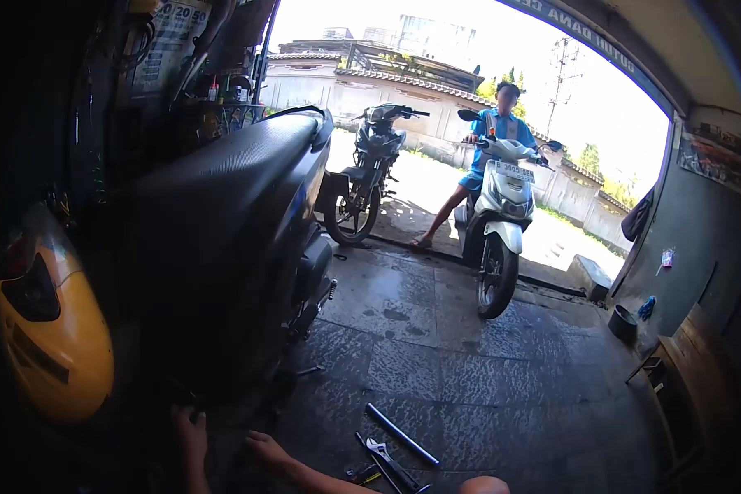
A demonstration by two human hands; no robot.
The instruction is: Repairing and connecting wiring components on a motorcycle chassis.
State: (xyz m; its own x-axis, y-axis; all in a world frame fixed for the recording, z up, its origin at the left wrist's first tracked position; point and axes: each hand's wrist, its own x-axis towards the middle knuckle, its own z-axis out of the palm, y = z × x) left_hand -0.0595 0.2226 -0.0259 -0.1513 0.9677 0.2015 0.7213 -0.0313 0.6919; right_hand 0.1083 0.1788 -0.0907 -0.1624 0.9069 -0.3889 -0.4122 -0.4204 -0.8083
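Observation:
A black scooter (247, 165) stands in front of me on the left, its lower rear lost in deep shadow. Low beside that dark part, my left hand (191, 430) has its fingers closed; whatever it grips is too dark to make out. To its right, my right hand (267, 447) is curled near the scooter's underside, and shadow hides what its fingers hold, if anything. On the floor right of my forearm lie an adjustable wrench (380, 450), a straight metal tube (402, 434) and a yellow-and-black handle (365, 475).
A yellow scooter body (66, 337) crowds the far left. At the doorway, a person in blue (502, 128) straddles a white scooter (506, 193), next to a parked dark motorcycle (366, 177). A wooden bench (704, 379) and black bucket (623, 324) stand right.

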